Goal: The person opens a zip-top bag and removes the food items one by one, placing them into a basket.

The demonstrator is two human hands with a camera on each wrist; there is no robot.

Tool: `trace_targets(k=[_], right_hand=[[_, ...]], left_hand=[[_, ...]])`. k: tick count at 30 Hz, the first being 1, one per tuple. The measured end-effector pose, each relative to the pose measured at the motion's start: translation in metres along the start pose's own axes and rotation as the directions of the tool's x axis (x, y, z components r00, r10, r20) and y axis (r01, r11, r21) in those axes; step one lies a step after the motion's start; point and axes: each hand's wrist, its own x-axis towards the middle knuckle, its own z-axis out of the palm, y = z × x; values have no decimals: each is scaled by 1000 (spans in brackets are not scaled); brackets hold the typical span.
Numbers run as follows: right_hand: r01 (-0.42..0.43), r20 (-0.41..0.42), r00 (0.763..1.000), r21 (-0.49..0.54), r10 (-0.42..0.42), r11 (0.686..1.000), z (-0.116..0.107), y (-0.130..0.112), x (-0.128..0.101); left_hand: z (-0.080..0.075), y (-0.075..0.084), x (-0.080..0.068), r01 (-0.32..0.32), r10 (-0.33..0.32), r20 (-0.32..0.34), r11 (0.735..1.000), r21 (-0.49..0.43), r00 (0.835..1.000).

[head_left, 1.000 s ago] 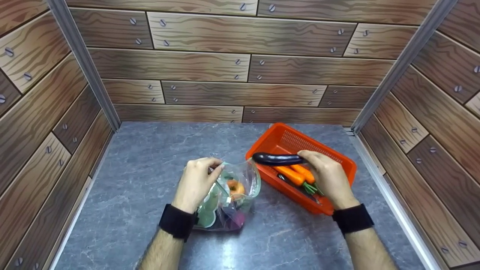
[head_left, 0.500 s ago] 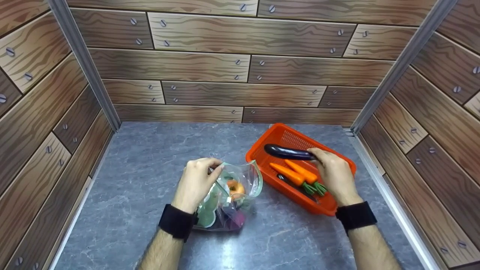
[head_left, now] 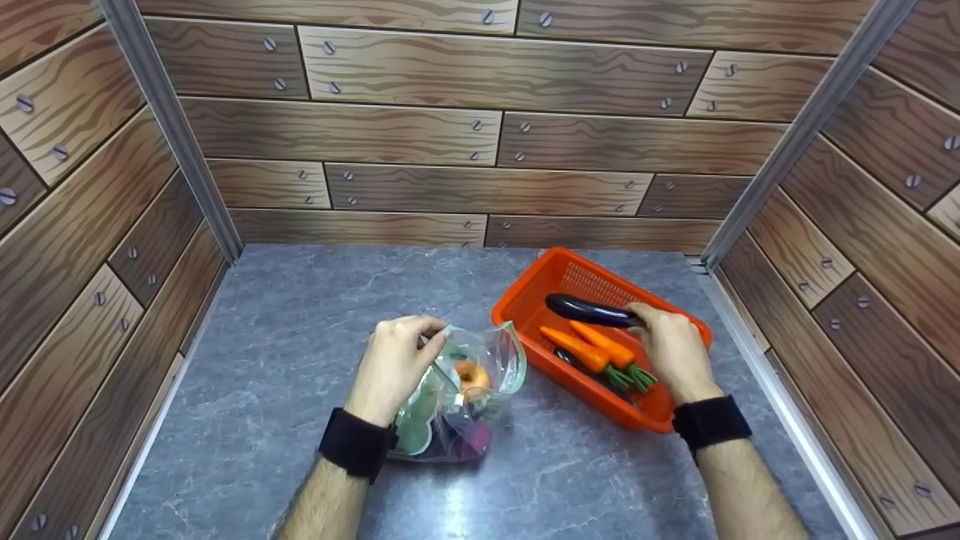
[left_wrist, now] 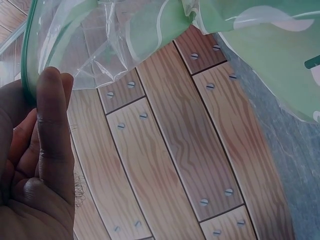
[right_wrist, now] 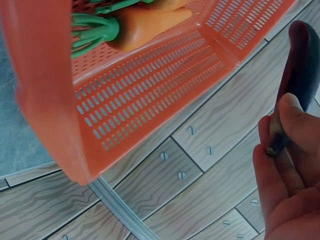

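Note:
My left hand (head_left: pixel 396 365) pinches the rim of a clear zip bag (head_left: pixel 427 409) with green print. Inside the bag show an orange-yellow round fruit (head_left: pixel 471 379) and something purple (head_left: pixel 471 441) low down. An eggplant (head_left: pixel 589 309), dark and glossy, is held by its stem end between the thumb and fingers of my right hand (head_left: pixel 675 351). It hangs over the orange basket (head_left: pixel 525 281), its round tip pointing left. In the right wrist view the eggplant (right_wrist: pixel 302 60) stands out beyond the basket's slotted wall (right_wrist: pixel 150 95).
Two carrots (head_left: pixel 581 349) with green tops lie in the basket. Beside them is a dark, long item (head_left: pixel 566 358), partly covered. Wood-print walls (head_left: pixel 420 135) enclose the grey marbled table (head_left: pixel 300 300) at the back and both sides.
My right hand has carried the eggplant rightward, away from the bag's mouth and over the basket, lowering it slightly in the last half second. The left hand keeps its place on the bag.

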Motion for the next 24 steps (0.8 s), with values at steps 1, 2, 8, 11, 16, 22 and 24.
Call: trace_targets(k=[1,2,8,11,16,22,24], right_hand=[[-5,12,1000,-1,5,1000,1,1,1],[-11,22,1000,-3,11,1000,1,1,2],[-17,74,997,-14,18,1000,6,6,7],[-17,101,995,-17,18,1000,10,8,9],[-26,129,991,-34,30,999,15,13,14],[-42,189,981,-51,51,998,21,17,19],[-40,208,977,-60,52,997,24,19,20]], left_hand=[[0,0,0,3,-3,0,1000,0,1000],[0,0,0,6,-6,0,1000,-2,1000],[0,0,0,1,-1,1,1000,-2,1000],[0,0,0,2,-2,2,1000,-2,1000],[0,1,2,-8,8,-2,1000,9,1000],[0,0,1,-10,10,-8,1000,15,1000],[0,0,0,-6,6,-7,1000,14,1000]])
